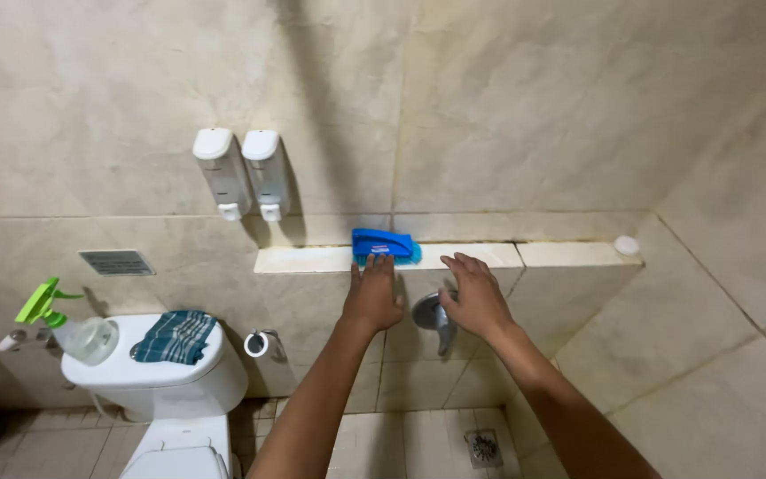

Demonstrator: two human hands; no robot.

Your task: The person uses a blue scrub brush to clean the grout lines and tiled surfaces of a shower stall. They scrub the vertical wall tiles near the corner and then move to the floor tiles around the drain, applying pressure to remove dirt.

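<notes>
Reaching for the brush [383,244] on the ledge [312,259]
Your left hand [372,297] is open, fingertips just under it, holding nothing; your right hand [476,297], open too, rests by the tap [432,318]. Grip the brush's back squarely.

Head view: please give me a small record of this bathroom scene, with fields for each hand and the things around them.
left hand: open, flat on the tiled wall, fingertips up at the ledge just under the brush
right hand: open, resting over the shower mixer valve
scrub brush: blue, lying on the ledge
shower mixer valve: chrome, on the wall below the ledge
soap dispensers: two, white, wall-mounted
spray bottle: green trigger, on the toilet tank
cloth: checked, folded on the tank
floor drain: square grate
</notes>
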